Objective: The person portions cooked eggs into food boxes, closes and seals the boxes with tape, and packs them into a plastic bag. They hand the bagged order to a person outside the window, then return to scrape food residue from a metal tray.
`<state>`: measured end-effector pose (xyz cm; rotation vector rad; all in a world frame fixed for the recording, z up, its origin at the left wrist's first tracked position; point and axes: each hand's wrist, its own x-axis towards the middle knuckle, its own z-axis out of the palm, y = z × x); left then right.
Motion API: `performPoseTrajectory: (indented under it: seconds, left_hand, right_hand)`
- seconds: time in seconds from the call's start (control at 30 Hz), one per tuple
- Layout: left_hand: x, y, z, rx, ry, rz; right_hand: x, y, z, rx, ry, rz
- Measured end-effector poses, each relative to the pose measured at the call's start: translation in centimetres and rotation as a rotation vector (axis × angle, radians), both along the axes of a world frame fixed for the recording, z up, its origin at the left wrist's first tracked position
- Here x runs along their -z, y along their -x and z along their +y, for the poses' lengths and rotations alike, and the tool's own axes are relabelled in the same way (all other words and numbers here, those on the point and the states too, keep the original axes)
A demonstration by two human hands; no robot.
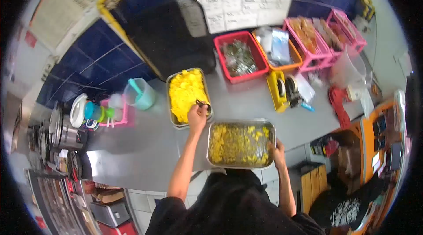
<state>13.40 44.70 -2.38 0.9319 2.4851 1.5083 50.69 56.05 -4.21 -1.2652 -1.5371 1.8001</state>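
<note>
My left hand (198,116) is closed on a small dark utensil (202,104) at the lower right part of a metal tray (169,98) heaped with yellow food (187,92). To the right, a second metal tray (240,166) lies at the counter's front edge, with scattered yellow pieces (218,144) over its bottom, thicker on its left side. The fingers of my right hand (277,153) grip this tray's right rim.
A teal-handled jug (142,96) stands left of the full tray. Behind are a red basket (233,78), an orange basket (286,65) and pink baskets (317,59). A yellow tape dispenser (277,92) is nearer. A rice cooker (70,136) stands far left.
</note>
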Motion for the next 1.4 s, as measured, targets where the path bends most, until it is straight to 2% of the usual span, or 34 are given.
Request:
performPoseTrajectory:
  seconds: [0.07, 0.13, 0.17, 0.2, 0.27, 0.33, 0.37, 0.43, 0.5, 0.53, 0.6, 0.7, 0.8, 0.83, 0.93, 1.0, 1.07, 1.13, 1.2, 1.27, 1.37, 1.4]
  left_hand:
    - [-0.9, -0.2, 0.2, 0.066, 0.074, 0.259]
    - [-1.9, -0.3, -0.1, 0.13, 0.04, 0.273]
    - [-2.7, -1.1, -0.3, 0.132, -0.081, 0.111]
    - [-3.7, -1.5, -0.5, 0.164, -0.077, 0.106]
    - [-5.6, -2.4, -1.0, 0.242, -0.107, 0.327]
    - [-7.6, -4.8, -0.7, 0.356, -0.076, 0.312]
    - [-8.0, -5.9, -0.2, 0.431, -0.045, 0.302]
    - [-7.4, -7.6, 1.8, 0.662, -0.057, 0.525]
    - [-6.8, -8.7, 4.6, 0.827, -0.043, 0.611]
    - [-6.4, -9.1, 6.3, 0.822, -0.052, 0.617]
    - [-5.4, -9.5, 9.5, 0.944, -0.04, 0.798]
    - [-3.2, -9.2, 11.4, 0.989, -0.006, 0.824]
    - [-2.7, -6.8, 9.0, 1.042, 0.065, 0.838]
    - [-1.3, -4.6, 5.9, 1.108, 0.174, 0.855]
    - [-0.2, -2.9, 0.5, 1.164, 0.287, 0.697]
    - [-0.6, -2.6, -0.5, 1.164, 0.276, 0.645]
    - [-3.2, -3.4, 0.6, 1.017, 0.242, 0.704]
    - [-1.6, -3.9, -0.4, 1.004, 0.252, 0.684]
    - [1.0, -4.5, -3.1, 0.998, 0.314, 0.536]
    - [1.2, -5.0, -5.4, 0.983, 0.344, 0.565]
    - [-0.6, -6.4, -6.0, 0.976, 0.334, 0.456]
    - [-1.2, -6.2, -4.8, 0.847, 0.311, 0.476]
  right_hand:
    - [0.6, -0.1, 2.3, -0.03, -0.068, -0.05]
    - [-1.0, 0.7, 4.7, -0.047, -0.128, -0.114]
    - [-2.2, 1.4, 5.9, -0.02, -0.12, -0.119]
    - [-3.6, 2.1, 7.0, -0.063, -0.132, -0.158]
    - [-4.3, 3.2, 9.6, -0.076, -0.14, -0.193]
    - [-4.1, 4.0, 11.8, -0.214, -0.289, -0.272]
    - [-3.9, 4.5, 12.6, -0.19, -0.289, -0.271]
    - [-4.0, 5.9, 14.0, -0.257, -0.315, -0.309]
    - [-4.7, 7.0, 14.7, -0.252, -0.358, -0.307]
    - [-5.2, 7.5, 14.9, -0.258, -0.392, -0.313]
    - [-6.0, 8.3, 14.9, -0.273, -0.429, -0.293]
    - [-6.9, 8.7, 14.7, -0.307, -0.48, -0.295]
    - [-6.4, 8.7, 15.0, -0.297, -0.493, -0.29]
    - [-5.8, 8.5, 14.6, -0.271, -0.518, -0.308]
    - [-6.7, 8.4, 13.9, -0.227, -0.533, -0.325]
    - [-7.7, 8.6, 13.1, -0.173, -0.547, -0.376]
    - [-8.9, 9.0, 12.1, -0.189, -0.561, -0.39]
    - [-9.9, 9.3, 11.5, -0.128, -0.602, -0.443]
    - [-10.4, 9.2, 11.2, -0.105, -0.594, -0.479]
    - [-10.6, 8.9, 10.6, -0.065, -0.565, -0.502]
    - [-11.1, 8.8, 10.0, -0.06, -0.514, -0.561]
    - [-11.2, 8.9, 9.6, -0.069, -0.507, -0.562]
